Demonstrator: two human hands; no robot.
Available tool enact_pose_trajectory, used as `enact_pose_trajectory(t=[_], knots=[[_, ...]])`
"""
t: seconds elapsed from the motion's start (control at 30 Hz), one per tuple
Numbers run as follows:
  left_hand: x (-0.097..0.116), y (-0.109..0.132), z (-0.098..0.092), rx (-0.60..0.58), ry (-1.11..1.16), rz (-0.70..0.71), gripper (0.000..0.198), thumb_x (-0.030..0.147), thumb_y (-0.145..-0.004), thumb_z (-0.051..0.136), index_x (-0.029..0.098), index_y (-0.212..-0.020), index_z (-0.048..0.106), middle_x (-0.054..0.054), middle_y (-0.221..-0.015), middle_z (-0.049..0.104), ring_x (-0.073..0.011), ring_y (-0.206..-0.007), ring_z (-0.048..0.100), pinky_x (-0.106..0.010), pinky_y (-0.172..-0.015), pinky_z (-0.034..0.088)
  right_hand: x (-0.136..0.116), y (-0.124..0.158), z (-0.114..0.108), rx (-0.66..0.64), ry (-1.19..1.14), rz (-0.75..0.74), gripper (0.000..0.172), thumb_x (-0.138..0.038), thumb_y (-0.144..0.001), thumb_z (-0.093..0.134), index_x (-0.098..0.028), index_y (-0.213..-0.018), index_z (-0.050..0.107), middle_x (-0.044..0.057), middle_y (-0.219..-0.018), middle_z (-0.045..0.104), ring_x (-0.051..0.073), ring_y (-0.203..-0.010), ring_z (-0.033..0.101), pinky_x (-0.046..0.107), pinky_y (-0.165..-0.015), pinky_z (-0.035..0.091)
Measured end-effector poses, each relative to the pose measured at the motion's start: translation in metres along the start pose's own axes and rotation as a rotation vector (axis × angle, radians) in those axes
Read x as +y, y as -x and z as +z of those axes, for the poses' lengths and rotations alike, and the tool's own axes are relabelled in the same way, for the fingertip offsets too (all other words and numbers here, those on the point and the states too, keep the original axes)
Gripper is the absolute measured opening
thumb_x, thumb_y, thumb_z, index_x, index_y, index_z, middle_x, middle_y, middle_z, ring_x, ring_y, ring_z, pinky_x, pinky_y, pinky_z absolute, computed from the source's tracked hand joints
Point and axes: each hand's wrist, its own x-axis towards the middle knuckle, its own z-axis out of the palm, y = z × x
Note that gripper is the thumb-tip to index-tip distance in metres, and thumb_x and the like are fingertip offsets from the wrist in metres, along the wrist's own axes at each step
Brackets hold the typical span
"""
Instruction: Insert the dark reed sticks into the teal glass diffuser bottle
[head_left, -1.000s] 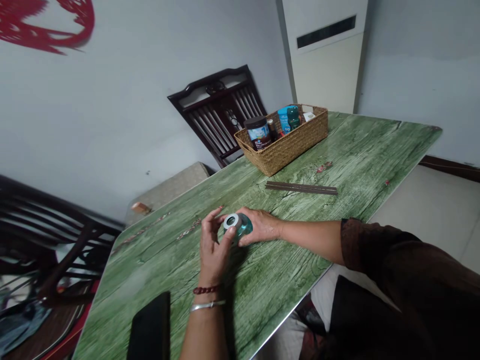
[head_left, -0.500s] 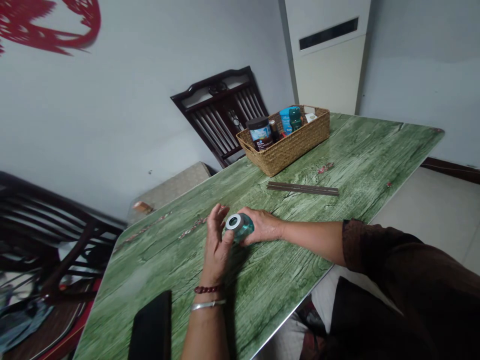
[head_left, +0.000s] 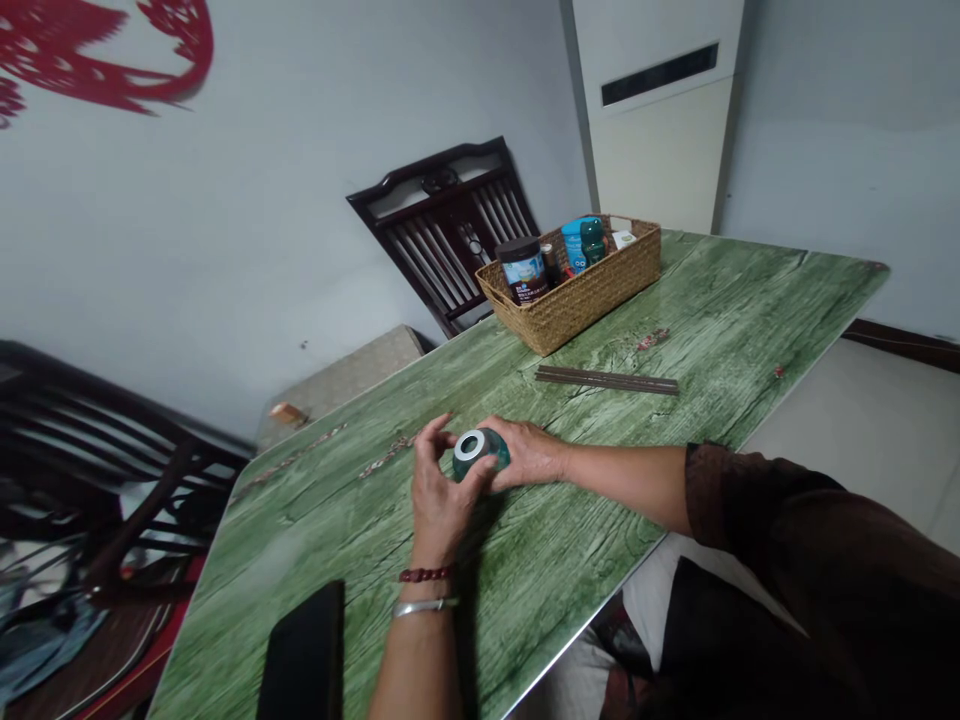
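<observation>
A small teal glass bottle (head_left: 501,449) with a silver ring collar (head_left: 470,446) around its open mouth is tilted toward me above the table. My right hand (head_left: 529,453) is wrapped around its right side and base. From the left, my left hand (head_left: 442,492) curves around the collar end, its thumb across the front of the bottle and its fingers arched behind the rim. Part of the bottle is hidden by both hands. A bundle of thin dark brown sticks (head_left: 607,380) lies on the table beyond my right hand.
The green wood-patterned table (head_left: 360,530) carries a woven basket (head_left: 592,300) with a dark-lidded jar (head_left: 523,272) and other packages. A black flat object (head_left: 304,655) lies near my left forearm. Dark wooden chairs (head_left: 450,225) stand along the wall.
My left hand has shifted slightly right, and its thumb has moved from the collar's edge across the front of the bottle. My right hand keeps its hold.
</observation>
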Motion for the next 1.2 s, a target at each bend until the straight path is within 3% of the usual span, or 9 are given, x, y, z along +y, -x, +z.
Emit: enact_pose_trajectory(t=[0.1, 0.3, 0.43, 0.5, 0.7, 0.9, 1.07, 1.13, 1.2], knots=[[0.002, 0.000, 0.001, 0.035, -0.012, -0.010, 0.072, 0.053, -0.078, 0.083, 0.026, -0.138, 0.055, -0.005, -0.108, 0.066, -0.0272, -0.107, 0.067, -0.050, -0.105, 0.050, -0.002, 0.000, -0.001, 0.005, 0.012, 0.033, 0.073, -0.039, -0.067, 0.091, -0.024, -0.131, 0.057, 0.004, -0.112, 0.073, 0.027, -0.102, 0.071, 0.032, -0.082, 0.048], [0.000, 0.000, -0.007, -0.130, 0.166, 0.018, 0.054, 0.052, -0.092, 0.070, 0.027, -0.137, 0.054, -0.011, -0.134, 0.066, -0.0287, -0.127, 0.065, -0.052, -0.115, 0.045, -0.005, -0.001, -0.004, 0.004, -0.003, 0.064, 0.075, -0.036, -0.066, 0.093, -0.025, -0.131, 0.059, 0.003, -0.112, 0.073, 0.026, -0.104, 0.070, 0.034, -0.087, 0.049], [0.002, -0.001, -0.011, -0.232, 0.227, -0.032, 0.062, 0.060, -0.091, 0.066, 0.024, -0.141, 0.055, -0.015, -0.145, 0.063, -0.0325, -0.140, 0.057, -0.055, -0.121, 0.039, -0.006, -0.001, -0.002, 0.023, 0.020, 0.085, 0.076, -0.038, -0.065, 0.094, -0.024, -0.130, 0.059, 0.003, -0.110, 0.073, 0.026, -0.102, 0.070, 0.034, -0.086, 0.050], [0.005, -0.002, -0.010, -0.202, 0.172, -0.044, 0.067, 0.060, -0.088, 0.069, 0.024, -0.143, 0.055, -0.016, -0.150, 0.058, -0.0338, -0.143, 0.054, -0.055, -0.118, 0.041, -0.006, -0.002, 0.000, 0.020, 0.032, 0.090, 0.076, -0.039, -0.066, 0.094, -0.023, -0.131, 0.059, 0.004, -0.110, 0.073, 0.026, -0.101, 0.071, 0.034, -0.085, 0.050], [0.014, -0.012, -0.007, -0.021, -0.152, -0.028, 0.062, 0.050, -0.075, 0.079, 0.020, -0.126, 0.061, -0.009, -0.109, 0.072, -0.0301, -0.102, 0.069, -0.051, -0.096, 0.053, -0.004, -0.003, 0.004, 0.050, 0.028, 0.048, 0.072, -0.033, -0.067, 0.091, -0.022, -0.129, 0.057, 0.006, -0.115, 0.073, 0.026, -0.106, 0.070, 0.035, -0.090, 0.051], [0.025, -0.013, -0.009, -0.060, -0.187, 0.014, 0.048, 0.047, -0.078, 0.076, 0.024, -0.118, 0.062, -0.007, -0.104, 0.074, -0.0309, -0.103, 0.071, -0.051, -0.097, 0.051, -0.003, -0.005, 0.006, 0.036, -0.002, 0.064, 0.072, -0.032, -0.067, 0.091, -0.021, -0.130, 0.058, 0.007, -0.118, 0.073, 0.028, -0.110, 0.070, 0.040, -0.096, 0.051], [0.033, -0.001, -0.027, 0.135, 0.087, -0.137, 0.059, 0.059, -0.065, 0.086, 0.024, -0.106, 0.060, -0.004, -0.102, 0.068, -0.0256, -0.101, 0.068, -0.047, -0.096, 0.053, -0.008, -0.003, -0.010, 0.082, -0.093, 0.117, 0.094, -0.036, -0.057, 0.097, -0.021, -0.139, 0.054, 0.011, -0.128, 0.068, 0.028, -0.118, 0.066, 0.042, -0.102, 0.049], [0.036, 0.014, -0.039, 0.241, 0.313, -0.301, 0.063, 0.071, -0.063, 0.085, 0.024, -0.092, 0.055, 0.003, -0.084, 0.059, -0.0172, -0.079, 0.062, -0.039, -0.083, 0.056, -0.013, 0.000, -0.028, 0.194, -0.163, 0.144, 0.079, -0.047, -0.060, 0.095, -0.021, -0.127, 0.061, 0.006, -0.112, 0.070, 0.023, -0.105, 0.067, 0.038, -0.095, 0.051], [0.039, 0.033, -0.050, 0.232, 0.577, -0.472, 0.071, 0.080, -0.059, 0.085, 0.023, -0.077, 0.046, 0.010, -0.067, 0.043, -0.0095, -0.058, 0.046, -0.033, -0.071, 0.056, -0.020, 0.004, -0.052, 0.300, -0.254, 0.138, 0.056, -0.065, -0.069, 0.085, -0.020, -0.096, 0.064, -0.002, -0.082, 0.062, 0.018, -0.082, 0.061, 0.031, -0.079, 0.050]])
